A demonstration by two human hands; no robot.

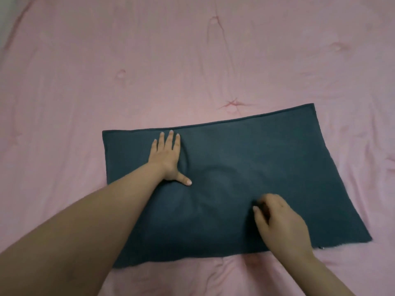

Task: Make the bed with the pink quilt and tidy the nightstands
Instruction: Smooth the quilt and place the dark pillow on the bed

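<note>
The pink quilt [192,60] lies spread flat and fills the whole view, with light creases and stitched tufts. On it lies a flat dark teal pillow [267,159], long side running left to right. My left hand [166,157] presses flat on the pillow's far left part, fingers straight and thumb spread. My right hand [275,218] is over the pillow's near right part, its fingers curled and pinching the dark fabric against the thumb.
A small metal zip end [321,248] shows at the pillow's near right corner. A sliver of pale surface [4,13] shows at the top left beyond the quilt. No nightstand is in view.
</note>
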